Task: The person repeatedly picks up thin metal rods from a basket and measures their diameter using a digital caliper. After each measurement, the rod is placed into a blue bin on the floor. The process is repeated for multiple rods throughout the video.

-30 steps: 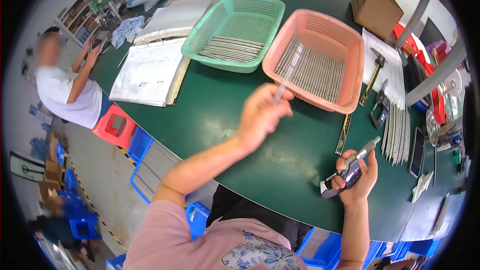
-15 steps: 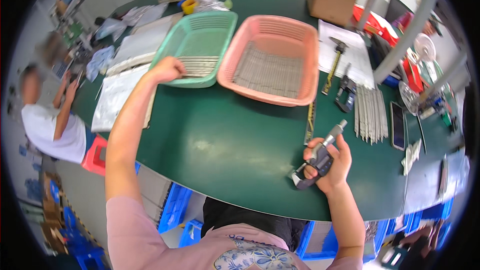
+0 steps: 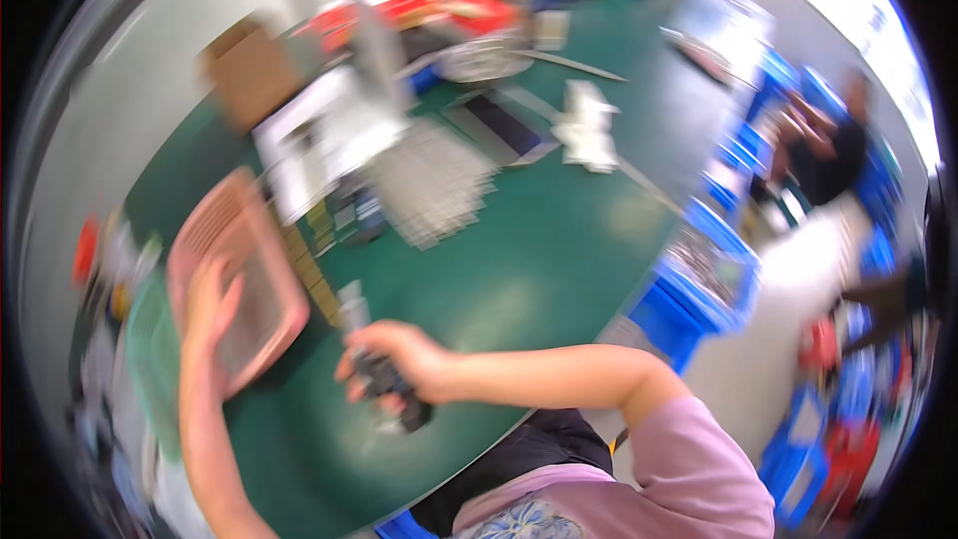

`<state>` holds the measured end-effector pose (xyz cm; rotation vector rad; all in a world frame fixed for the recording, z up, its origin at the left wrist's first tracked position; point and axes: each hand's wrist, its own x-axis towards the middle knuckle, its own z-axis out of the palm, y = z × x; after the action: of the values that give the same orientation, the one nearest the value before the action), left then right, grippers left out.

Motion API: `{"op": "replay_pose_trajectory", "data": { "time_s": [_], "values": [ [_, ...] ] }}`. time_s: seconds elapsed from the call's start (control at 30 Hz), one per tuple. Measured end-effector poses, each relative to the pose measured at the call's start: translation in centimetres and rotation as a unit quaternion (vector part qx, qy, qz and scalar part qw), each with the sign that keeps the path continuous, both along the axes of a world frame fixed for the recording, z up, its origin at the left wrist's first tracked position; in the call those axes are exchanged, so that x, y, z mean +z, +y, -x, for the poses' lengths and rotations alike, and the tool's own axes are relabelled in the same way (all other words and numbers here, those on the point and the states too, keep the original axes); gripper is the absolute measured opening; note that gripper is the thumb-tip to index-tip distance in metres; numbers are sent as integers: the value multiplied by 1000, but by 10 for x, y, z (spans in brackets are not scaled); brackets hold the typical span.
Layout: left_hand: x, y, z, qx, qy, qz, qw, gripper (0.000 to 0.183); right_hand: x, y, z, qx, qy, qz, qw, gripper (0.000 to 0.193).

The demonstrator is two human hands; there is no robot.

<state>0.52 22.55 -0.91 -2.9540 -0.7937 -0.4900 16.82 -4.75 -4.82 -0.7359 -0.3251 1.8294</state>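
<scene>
My right hand (image 3: 414,364) is wrapped round a digital micrometer (image 3: 384,376), held above the green table (image 3: 499,289). Over the pink basket (image 3: 261,240) at the left is my left hand (image 3: 210,304). Its thumb stands apart from its fingers, and no object shows in it, though motion blurs it. The rods inside the pink basket are too smeared to make out singly. Beside it, a green basket (image 3: 150,359) is partly hidden behind my left forearm. A spread of thin metal rods (image 3: 429,185) lies on the table beyond the micrometer.
A cardboard box (image 3: 249,75) stands at the far left, near white sheets (image 3: 324,130) with measuring tools on them. Past the rods lie a phone (image 3: 504,127) and a crumpled white cloth (image 3: 589,130). Blue bins (image 3: 699,289) line the table's right edge; a person (image 3: 828,145) sits beyond.
The view has swung to the right and blurred. My left hand has moved from the rods in the green basket to over the pink one. My right hand still holds the micrometer.
</scene>
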Motion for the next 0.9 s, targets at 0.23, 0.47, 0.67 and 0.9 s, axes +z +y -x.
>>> {"op": "replay_pose_trajectory", "data": {
  "time_s": [0.23, 0.47, 0.67, 0.9],
  "values": [
    [-32, 20, -45, 6, 64, 125, 990, 33, -2, -7, 3, -1, -15, -30, 999, 45],
    [-41, 25, -44, 33, -36, 146, 988, 25, -2, -4, 12, 9, -30, -31, 999, 41],
    [-41, 18, -46, 21, -53, 136, 989, 28, -1, -1, 11, 2, -39, -38, 999, 41],
    [-23, 19, -33, 129, -277, 336, 891, 39, -6, -3, 9, 2, -35, -30, 999, 39]
  ]
}}
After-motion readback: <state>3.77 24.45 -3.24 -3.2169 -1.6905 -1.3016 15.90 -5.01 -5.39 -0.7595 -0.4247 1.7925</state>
